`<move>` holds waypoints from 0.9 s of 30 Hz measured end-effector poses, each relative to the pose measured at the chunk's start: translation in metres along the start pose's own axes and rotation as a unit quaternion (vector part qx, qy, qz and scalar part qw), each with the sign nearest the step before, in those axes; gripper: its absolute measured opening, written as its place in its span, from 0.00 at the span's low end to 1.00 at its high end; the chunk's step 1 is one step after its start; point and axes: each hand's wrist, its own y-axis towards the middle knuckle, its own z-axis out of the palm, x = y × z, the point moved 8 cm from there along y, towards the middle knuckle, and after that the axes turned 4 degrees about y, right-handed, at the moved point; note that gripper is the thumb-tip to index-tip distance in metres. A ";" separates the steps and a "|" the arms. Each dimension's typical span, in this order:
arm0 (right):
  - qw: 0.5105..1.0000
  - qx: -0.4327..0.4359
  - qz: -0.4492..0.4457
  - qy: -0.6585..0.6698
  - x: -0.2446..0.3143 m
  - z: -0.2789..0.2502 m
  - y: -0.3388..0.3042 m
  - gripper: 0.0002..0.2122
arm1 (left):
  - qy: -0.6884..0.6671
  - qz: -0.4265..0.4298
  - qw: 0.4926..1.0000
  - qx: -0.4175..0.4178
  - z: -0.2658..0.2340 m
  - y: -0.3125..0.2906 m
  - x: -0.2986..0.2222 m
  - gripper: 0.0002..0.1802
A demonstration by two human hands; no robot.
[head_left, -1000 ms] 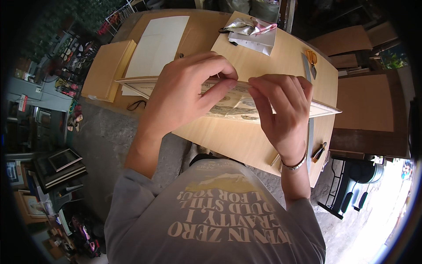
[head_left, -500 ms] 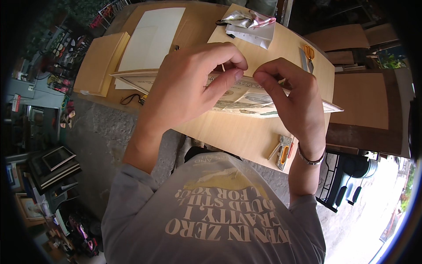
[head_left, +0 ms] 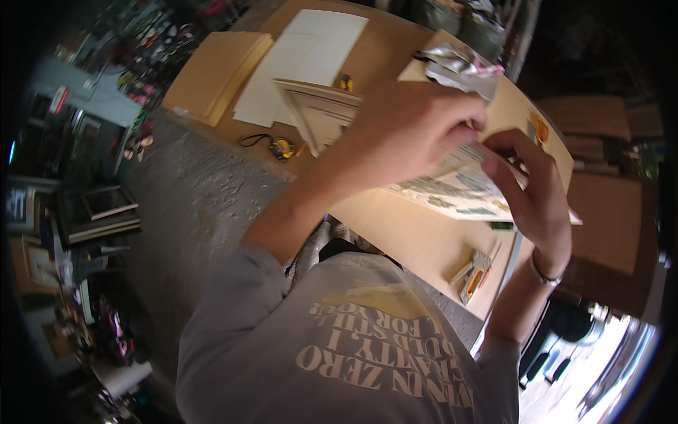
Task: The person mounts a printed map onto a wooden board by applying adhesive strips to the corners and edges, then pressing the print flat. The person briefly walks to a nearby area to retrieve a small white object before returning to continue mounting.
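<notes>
A picture frame with a light border stands tilted on the wooden table, its printed picture facing me. My left hand is at its upper edge, with thumb and fingers pinched together; what they hold, if anything, is hidden. Close by on the right, my right hand grips the same upper edge, its thumb on the near side and index finger over the top. The left forearm covers part of the frame, and the picture is blurred by motion.
On the table lie a box cutter at the near edge, a yellow tape measure at left, white sheets, a flat cardboard box, a silvery bag and orange-handled scissors. Frames are stacked at far left.
The view has turned, so the table sits further right and tilts. Both hands remain at the frame's upper edge; the left hand's fingers have curled in more.
</notes>
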 end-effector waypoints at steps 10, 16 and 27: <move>0.984 0.079 -0.027 -0.158 -0.006 0.002 0.023 0.05 | 0.057 0.144 0.956 -0.248 -0.021 -0.012 -0.019 0.11; 0.995 -0.036 0.003 -0.094 -0.062 -0.042 0.041 0.09 | -0.080 0.025 0.945 -0.315 0.020 -0.106 0.033 0.13; 0.921 -0.312 0.197 0.123 -0.182 -0.171 -0.062 0.13 | -0.360 -0.510 0.776 -0.092 0.188 -0.189 0.263 0.24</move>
